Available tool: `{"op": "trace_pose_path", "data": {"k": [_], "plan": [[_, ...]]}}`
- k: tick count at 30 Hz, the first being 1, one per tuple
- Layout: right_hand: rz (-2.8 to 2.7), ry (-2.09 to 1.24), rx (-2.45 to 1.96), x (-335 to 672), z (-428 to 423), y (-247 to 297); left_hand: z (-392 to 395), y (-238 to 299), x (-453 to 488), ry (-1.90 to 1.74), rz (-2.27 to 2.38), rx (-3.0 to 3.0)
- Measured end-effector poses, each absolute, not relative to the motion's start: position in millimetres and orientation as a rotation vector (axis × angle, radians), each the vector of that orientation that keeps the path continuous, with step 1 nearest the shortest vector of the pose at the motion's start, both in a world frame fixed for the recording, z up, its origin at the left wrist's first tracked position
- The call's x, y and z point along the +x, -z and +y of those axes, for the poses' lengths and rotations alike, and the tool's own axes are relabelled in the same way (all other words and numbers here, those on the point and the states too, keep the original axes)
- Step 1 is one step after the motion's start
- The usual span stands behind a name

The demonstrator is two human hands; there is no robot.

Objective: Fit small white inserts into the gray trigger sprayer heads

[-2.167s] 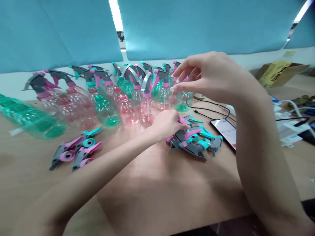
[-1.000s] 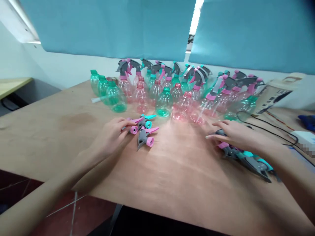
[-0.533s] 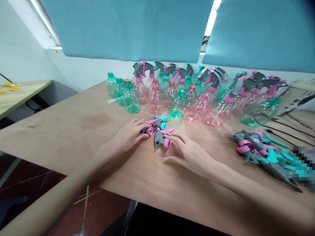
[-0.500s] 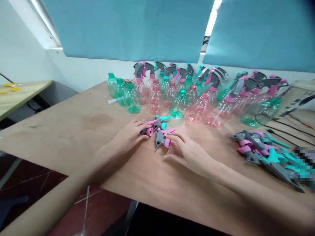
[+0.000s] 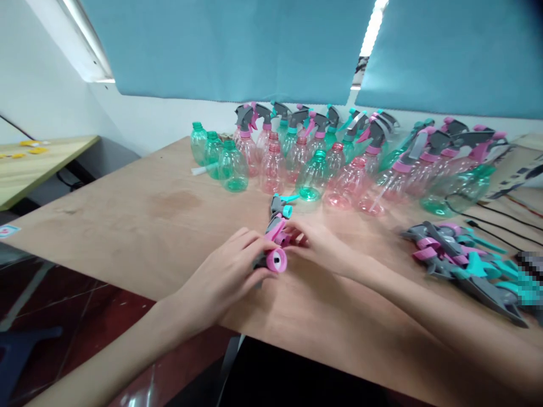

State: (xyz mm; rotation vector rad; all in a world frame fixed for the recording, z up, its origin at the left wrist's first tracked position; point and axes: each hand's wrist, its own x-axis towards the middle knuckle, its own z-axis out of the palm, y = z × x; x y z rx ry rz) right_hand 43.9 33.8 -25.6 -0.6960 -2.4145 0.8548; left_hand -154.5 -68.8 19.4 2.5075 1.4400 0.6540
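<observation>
My left hand grips a grey spray head with a pink collar; the collar's open end faces me. Much of that spray head is hidden by my fingers. Just behind it, my right hand has its curled fingers and thumb around the pink collar of a second spray head, partly covered by both hands. Beyond them on the table lies a third spray head, grey with a turquoise collar and trigger.
Several green bottles and pink bottles without tops stand behind my hands, before rows of bottles with spray heads fitted. On the right are a pile of loose spray heads and black cables. The wooden table's front edge is near me.
My left hand has moved right and toward me with a pink-collared spray head. My right hand has closed around the other pink-collared one and shifted it slightly away.
</observation>
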Motion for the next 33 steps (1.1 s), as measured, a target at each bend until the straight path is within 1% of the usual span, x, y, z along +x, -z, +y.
{"op": "trace_pose_path", "data": {"k": [2,5,8,12,14,16,20,22,29,33], "plan": [[-2.360,-0.994,-0.734,53.2,32.1,16.0,-74.9,-24.2,-141.7,-0.745,1.371,2.463],[-2.250,-1.093,-0.791,76.1,24.5,4.4,-75.3,-25.7,-121.3,-0.877,1.268,2.413],[-2.101,-1.168,-0.861,104.1,15.4,-0.6,-66.8,-16.0,-98.5,-1.034,1.137,2.410],[-1.893,-1.121,-0.966,138.2,10.6,1.0,-44.7,6.4,-66.3,-1.345,1.085,2.370],[-1.813,-1.074,-1.008,151.5,12.6,4.0,-30.9,15.6,-51.0,-1.394,1.088,2.351],[-1.747,-1.091,-1.038,161.7,16.5,9.1,-17.8,21.9,-37.4,-1.351,1.071,2.345],[-1.651,-1.259,-1.005,172.7,21.6,24.5,-1.1,30.2,-19.3,-1.203,1.045,2.381],[-1.632,-1.292,-0.984,173.9,20.1,31.6,1.8,32.7,-15.8,-1.153,1.074,2.393],[-1.697,-1.348,-0.890,167.0,6.1,40.1,9.7,32.2,-20.5,-0.933,1.142,2.308],[-1.734,-1.243,-0.893,165.8,2.1,45.4,13.4,34.8,-23.3,-0.845,1.105,2.333]]}}
